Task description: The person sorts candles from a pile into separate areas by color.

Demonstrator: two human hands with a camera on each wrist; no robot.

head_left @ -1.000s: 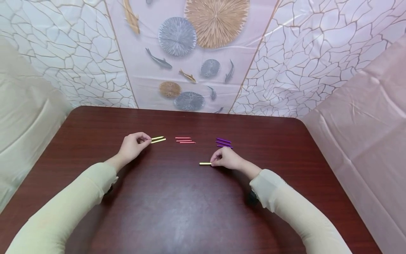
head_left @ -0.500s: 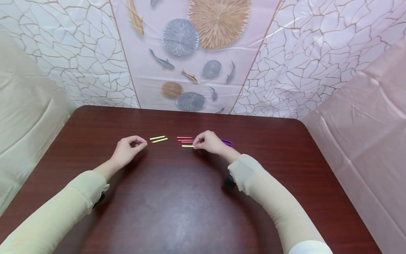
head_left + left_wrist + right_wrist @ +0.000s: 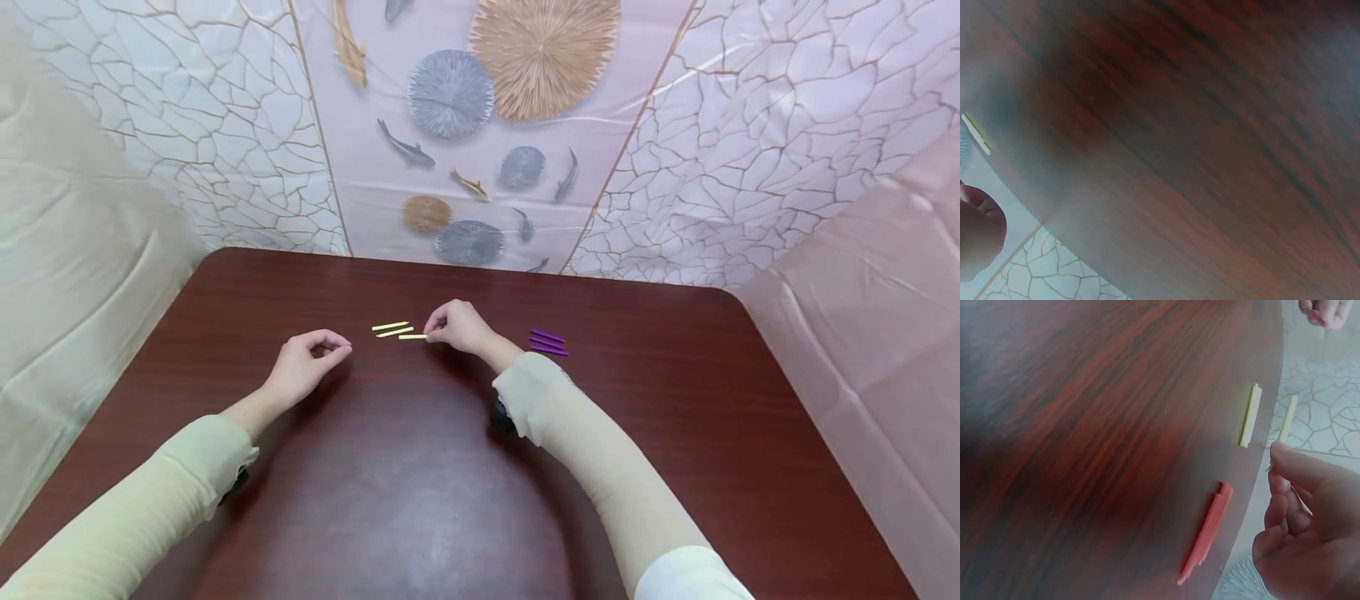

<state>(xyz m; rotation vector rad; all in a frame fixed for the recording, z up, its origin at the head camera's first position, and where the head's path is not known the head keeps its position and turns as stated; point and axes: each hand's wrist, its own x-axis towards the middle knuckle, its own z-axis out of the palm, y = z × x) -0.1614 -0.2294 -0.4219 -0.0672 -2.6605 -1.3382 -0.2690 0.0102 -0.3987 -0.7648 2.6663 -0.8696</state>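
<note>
My right hand (image 3: 455, 325) pinches a thin yellow stick (image 3: 412, 337) near one end between thumb and forefinger; the stick points left. Just beyond its far end, two more yellow sticks (image 3: 392, 328) lie side by side on the table. The right wrist view shows this grip on the yellow stick (image 3: 1288, 419), and several red sticks (image 3: 1207, 534) lying close by; the head view hides them behind the hand. My left hand (image 3: 307, 362) stays to the left of the yellow sticks, loosely curled, thumb near forefinger, holding nothing. Part of it (image 3: 982, 231) shows at the left wrist view's edge.
Several purple sticks (image 3: 548, 342) lie together to the right of my right hand. The dark red wooden table (image 3: 420, 467) ends at a patterned cloth backdrop (image 3: 465, 167), with plain pale cloth (image 3: 82, 242) hanging at the sides.
My right hand has carried the yellow stick leftward and away from me, past the red sticks to the other yellow ones. My left hand has drawn back from the two yellow sticks.
</note>
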